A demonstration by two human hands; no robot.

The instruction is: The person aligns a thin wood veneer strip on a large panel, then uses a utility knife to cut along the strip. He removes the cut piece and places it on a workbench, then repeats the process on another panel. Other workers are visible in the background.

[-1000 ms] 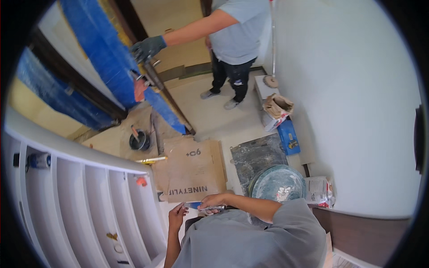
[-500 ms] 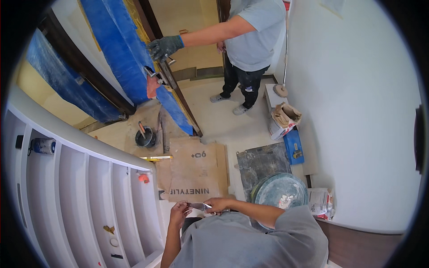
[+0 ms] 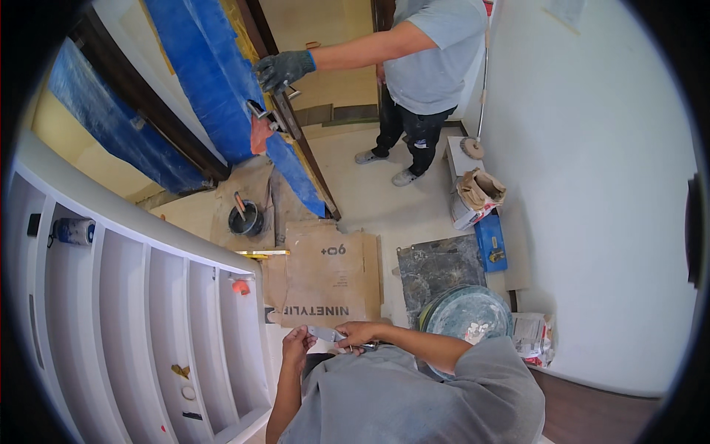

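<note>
In front of my body I hold a putty knife (image 3: 324, 334) with a flat grey metal blade. My right hand (image 3: 356, 334) is wrapped round its handle end, which is mostly hidden by the fingers. At the other end my left hand (image 3: 297, 343) has its fingers closed at the tip of the blade. Beyond my hands a printed brown cardboard sheet (image 3: 333, 274) lies flat on the floor. A large round tub (image 3: 466, 303), smeared with grey and holding whitish lumps, stands beside my right forearm.
A co-worker (image 3: 429, 66) ahead rests a gloved hand (image 3: 283, 70) on the edge of a blue-covered door (image 3: 214, 66). White shelving (image 3: 126, 296) curves along the left. A black bucket (image 3: 246, 220), a blue toolbox (image 3: 491, 243), an open paper sack (image 3: 477, 196) and a dark mat (image 3: 436, 270) occupy the floor.
The putty knife's blade has turned, so its flat face now shows lighter and broader. My view has shifted slightly, and both hands stay at the knife.
</note>
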